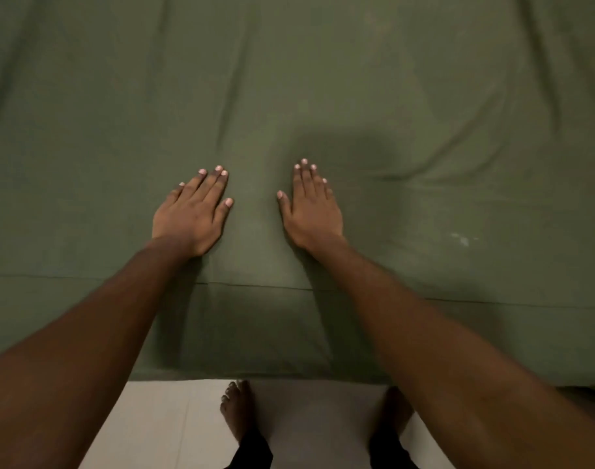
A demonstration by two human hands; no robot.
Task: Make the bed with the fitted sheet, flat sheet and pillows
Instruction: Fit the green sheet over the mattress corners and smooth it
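An olive-green cotton sheet (323, 79) fills nearly the whole view, spread over the bed (248, 333) from 12 o'clock down to the near edge. There it drops over the side towards the pale tiled floor (154, 424) at 6 o'clock. I cannot tell whether it is the fitted or the flat sheet, and no pillows are in view. Long soft creases (228, 106) run from 12 towards the centre, and a shallow fold (424, 179) lies at 3 o'clock, so the cloth is not yet taut.

Both forearms reach in from 7 and 5 o'clock. The left hand (191, 214) lies palm down on the sheet just left of centre, fingers straight and close together, holding nothing. The right hand (311, 211) lies the same way just right of centre, flat and gripping nothing. A narrow strip of cloth shows between the two.

Bare feet (237, 411) stand on the floor at 6 o'clock, close to the bed. A small whitish fleck (462, 240) marks the sheet at 4 o'clock.

The step looks like smoothing. The cloth should be light, limp and ready to slide on the mattress, so flat palms sweeping outwards towards 9 and 3 should carry the creases off. For a firmer pull, the seam along the near edge is the place to pinch, since pressing hard at the centre may only bunch the cloth.
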